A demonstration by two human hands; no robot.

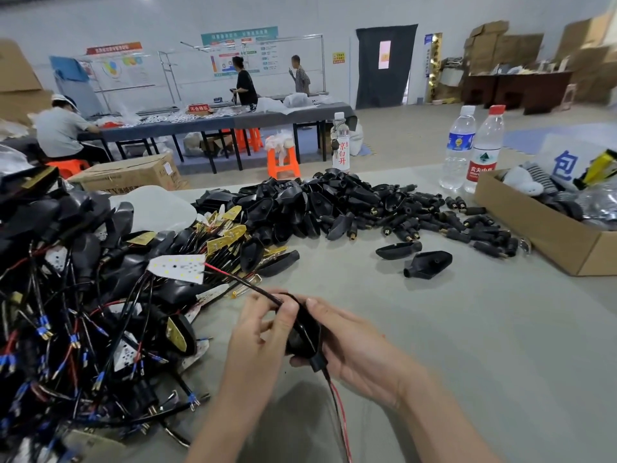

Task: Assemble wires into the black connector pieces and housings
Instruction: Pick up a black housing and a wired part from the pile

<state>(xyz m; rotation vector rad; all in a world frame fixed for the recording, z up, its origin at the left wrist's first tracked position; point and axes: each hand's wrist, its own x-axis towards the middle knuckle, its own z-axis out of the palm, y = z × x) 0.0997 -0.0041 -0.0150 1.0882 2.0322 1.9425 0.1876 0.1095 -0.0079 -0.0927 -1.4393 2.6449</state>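
Cupping the black housing (305, 330) at lower centre in the curled right hand (357, 345), probably steadying it; pinching the wire (247, 285) with the left hand (263, 329) at its upper end, seemingly feeding it through towards the red-black leads (337, 406) below.

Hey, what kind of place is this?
Most likely a factory assembly hall: a heap of black housings on the worktable, a tangle of wired boards beside it, another worker seated at a long table behind, and stacked cardboard boxes by the wall.
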